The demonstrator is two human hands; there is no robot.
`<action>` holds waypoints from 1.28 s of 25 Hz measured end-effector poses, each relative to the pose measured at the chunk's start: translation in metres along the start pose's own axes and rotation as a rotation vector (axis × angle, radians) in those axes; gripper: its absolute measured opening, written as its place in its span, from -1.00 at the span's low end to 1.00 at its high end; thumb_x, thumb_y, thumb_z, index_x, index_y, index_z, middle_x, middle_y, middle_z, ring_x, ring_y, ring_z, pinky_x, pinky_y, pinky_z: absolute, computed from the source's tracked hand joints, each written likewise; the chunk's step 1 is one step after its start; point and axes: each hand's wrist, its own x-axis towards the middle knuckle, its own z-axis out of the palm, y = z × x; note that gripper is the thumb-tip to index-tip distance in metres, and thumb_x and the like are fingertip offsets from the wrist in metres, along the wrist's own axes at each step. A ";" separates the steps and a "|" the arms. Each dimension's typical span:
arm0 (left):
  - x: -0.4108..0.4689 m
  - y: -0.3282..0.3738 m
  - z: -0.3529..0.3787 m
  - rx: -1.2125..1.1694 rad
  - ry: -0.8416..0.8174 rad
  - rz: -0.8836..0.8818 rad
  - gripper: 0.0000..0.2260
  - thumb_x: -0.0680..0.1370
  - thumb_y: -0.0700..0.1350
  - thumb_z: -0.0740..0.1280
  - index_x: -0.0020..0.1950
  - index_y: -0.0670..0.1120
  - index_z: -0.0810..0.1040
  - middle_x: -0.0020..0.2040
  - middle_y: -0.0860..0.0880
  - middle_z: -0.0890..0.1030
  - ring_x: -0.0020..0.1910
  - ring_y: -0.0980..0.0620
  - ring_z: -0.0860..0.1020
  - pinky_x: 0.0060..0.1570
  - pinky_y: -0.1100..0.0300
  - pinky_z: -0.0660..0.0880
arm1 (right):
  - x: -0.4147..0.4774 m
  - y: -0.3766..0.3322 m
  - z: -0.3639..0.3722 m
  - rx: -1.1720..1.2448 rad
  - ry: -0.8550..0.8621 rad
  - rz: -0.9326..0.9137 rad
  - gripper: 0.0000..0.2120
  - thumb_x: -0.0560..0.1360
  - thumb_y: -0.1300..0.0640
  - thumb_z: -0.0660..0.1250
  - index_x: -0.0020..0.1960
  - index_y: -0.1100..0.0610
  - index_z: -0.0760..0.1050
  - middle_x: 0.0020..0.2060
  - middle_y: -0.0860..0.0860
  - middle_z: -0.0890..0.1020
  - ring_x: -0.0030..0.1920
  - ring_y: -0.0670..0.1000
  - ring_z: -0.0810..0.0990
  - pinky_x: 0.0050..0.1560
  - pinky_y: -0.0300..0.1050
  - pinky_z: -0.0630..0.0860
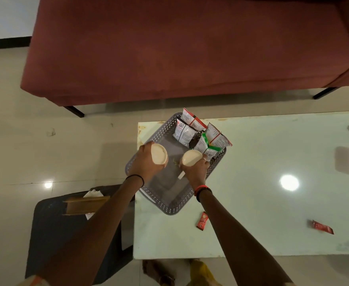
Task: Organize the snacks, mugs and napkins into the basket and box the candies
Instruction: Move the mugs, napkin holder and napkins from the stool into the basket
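Over basket (148,141), mugs (191,157) in hands (196,172)

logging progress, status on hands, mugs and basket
Left hand holds a mug, right hand holds another mug, both over the basket. Snack packets fill far end. Near end free.

Both mugs (159,156) were cream, the perforated basket (169,207) was grey, the snack packs (185,131) were white with red or green, the candies (202,220) red, and the sofa (169,48) maroon.
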 end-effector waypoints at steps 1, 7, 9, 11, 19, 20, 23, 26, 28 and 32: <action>0.008 0.000 0.004 0.015 -0.012 -0.003 -0.24 0.30 -0.02 0.52 0.40 -0.06 0.22 0.34 -0.18 0.35 0.27 -0.22 0.41 0.18 -0.07 0.43 | 0.002 -0.001 -0.001 -0.008 -0.010 0.012 -0.07 0.28 0.08 0.58 0.44 0.30 0.11 0.33 0.23 0.26 0.27 0.24 0.41 0.25 0.05 0.45; 0.049 0.002 0.028 0.097 -0.095 0.006 -0.17 0.30 -0.02 0.53 0.44 -0.10 0.16 0.40 -0.21 0.30 0.34 -0.21 0.35 0.28 -0.06 0.38 | 0.017 0.003 -0.010 -0.094 -0.103 0.008 -0.14 0.30 0.16 0.55 0.42 0.30 0.14 0.33 0.26 0.29 0.28 0.26 0.40 0.25 0.07 0.43; 0.059 0.003 0.038 0.086 -0.122 0.004 -0.16 0.30 -0.02 0.54 0.44 -0.09 0.14 0.39 -0.22 0.30 0.32 -0.22 0.36 0.27 -0.08 0.39 | 0.021 0.005 -0.010 -0.095 -0.108 -0.007 -0.16 0.30 0.17 0.55 0.41 0.29 0.16 0.32 0.26 0.31 0.30 0.24 0.37 0.24 0.05 0.42; 0.067 0.003 0.047 0.091 -0.142 0.018 -0.16 0.29 -0.02 0.54 0.44 -0.08 0.14 0.38 -0.23 0.29 0.30 -0.24 0.38 0.24 -0.09 0.41 | 0.022 0.005 -0.010 -0.083 -0.103 -0.017 -0.19 0.29 0.20 0.55 0.40 0.29 0.20 0.31 0.26 0.35 0.30 0.23 0.38 0.22 0.05 0.43; 0.102 0.011 0.054 0.073 -0.203 0.092 -0.12 0.25 -0.05 0.57 0.44 -0.05 0.15 0.40 -0.20 0.29 0.35 -0.21 0.32 0.31 -0.08 0.33 | 0.031 0.005 -0.015 -0.155 -0.135 -0.033 -0.28 0.28 0.19 0.55 0.33 0.28 0.29 0.28 0.23 0.44 0.28 0.21 0.42 0.18 0.06 0.46; 0.105 0.011 0.053 0.086 -0.223 0.103 -0.10 0.25 -0.05 0.57 0.45 -0.05 0.14 0.42 -0.19 0.28 0.37 -0.20 0.30 0.32 -0.08 0.31 | 0.033 0.005 -0.016 -0.163 -0.141 -0.040 -0.28 0.28 0.19 0.55 0.33 0.28 0.29 0.28 0.23 0.45 0.28 0.21 0.43 0.17 0.06 0.47; 0.104 0.012 0.053 0.156 -0.254 0.112 -0.05 0.27 0.01 0.55 0.49 -0.03 0.04 0.48 -0.19 0.18 0.43 -0.22 0.23 0.39 -0.11 0.27 | 0.036 0.005 -0.019 -0.181 -0.154 -0.047 -0.27 0.28 0.18 0.56 0.33 0.27 0.29 0.28 0.22 0.46 0.27 0.19 0.44 0.12 0.02 0.48; 0.090 0.015 0.054 0.154 -0.195 0.096 -0.02 0.31 0.03 0.52 0.51 -0.03 -0.07 0.52 -0.19 0.08 0.47 -0.23 0.14 0.44 -0.14 0.20 | 0.039 0.004 -0.020 -0.199 -0.154 -0.057 -0.27 0.27 0.19 0.57 0.32 0.28 0.30 0.26 0.21 0.49 0.26 0.20 0.45 0.03 -0.09 0.43; 0.075 0.015 0.050 0.069 -0.114 0.087 -0.08 0.34 0.01 0.50 0.51 -0.07 -0.03 0.51 -0.19 0.11 0.46 -0.21 0.15 0.43 -0.12 0.22 | 0.038 0.002 -0.019 -0.198 -0.149 -0.072 -0.26 0.26 0.22 0.58 0.32 0.29 0.30 0.24 0.23 0.51 0.25 0.21 0.48 0.06 -0.07 0.45; 0.023 0.013 0.038 -0.217 0.083 0.072 -0.33 0.44 -0.14 0.40 0.46 -0.14 0.15 0.44 -0.18 0.27 0.42 -0.15 0.25 0.40 -0.06 0.29 | 0.025 -0.002 -0.021 -0.283 -0.148 -0.105 -0.14 0.30 0.21 0.55 0.45 0.28 0.15 0.32 0.30 0.38 0.32 0.28 0.39 0.29 0.10 0.41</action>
